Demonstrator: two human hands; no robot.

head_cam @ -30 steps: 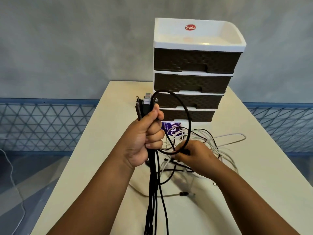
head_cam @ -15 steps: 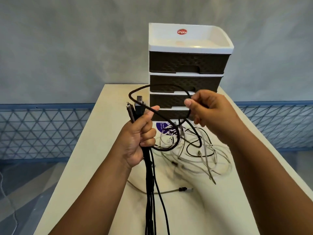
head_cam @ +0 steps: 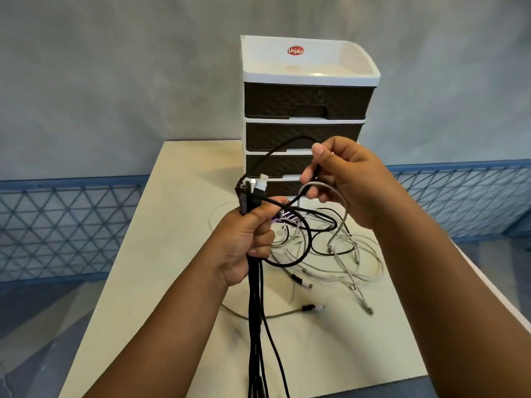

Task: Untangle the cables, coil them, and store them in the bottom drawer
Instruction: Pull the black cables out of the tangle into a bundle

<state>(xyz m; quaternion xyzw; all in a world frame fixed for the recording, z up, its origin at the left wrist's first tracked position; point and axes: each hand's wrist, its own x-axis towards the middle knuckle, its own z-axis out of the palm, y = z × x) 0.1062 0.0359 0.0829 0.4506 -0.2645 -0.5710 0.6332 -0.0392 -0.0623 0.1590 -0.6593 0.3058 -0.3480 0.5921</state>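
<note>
My left hand (head_cam: 246, 241) grips a bundle of black cables (head_cam: 256, 311) upright, plug ends sticking out above the fist and the rest hanging down past the table edge. My right hand (head_cam: 343, 182) is raised in front of the drawer unit and pinches a black cable loop (head_cam: 275, 150) that arcs back to the bundle; a white cable also runs through its fingers. A tangle of white and black cables (head_cam: 330, 254) lies on the cream table (head_cam: 178, 225). The drawer unit (head_cam: 304, 110) stands at the table's back; its bottom drawer (head_cam: 283, 187) is closed and partly hidden by my hands.
A loose grey cable with a black plug (head_cam: 309, 307) lies nearer the front of the table. A purple-printed packet (head_cam: 287, 219) sits under the tangle by the drawers. Blue mesh fencing (head_cam: 71, 225) runs along both sides below a grey wall.
My right hand rose from the tangle on the table to drawer height, drawing the black loop up and wider. The left hand kept its grip on the bundle.
</note>
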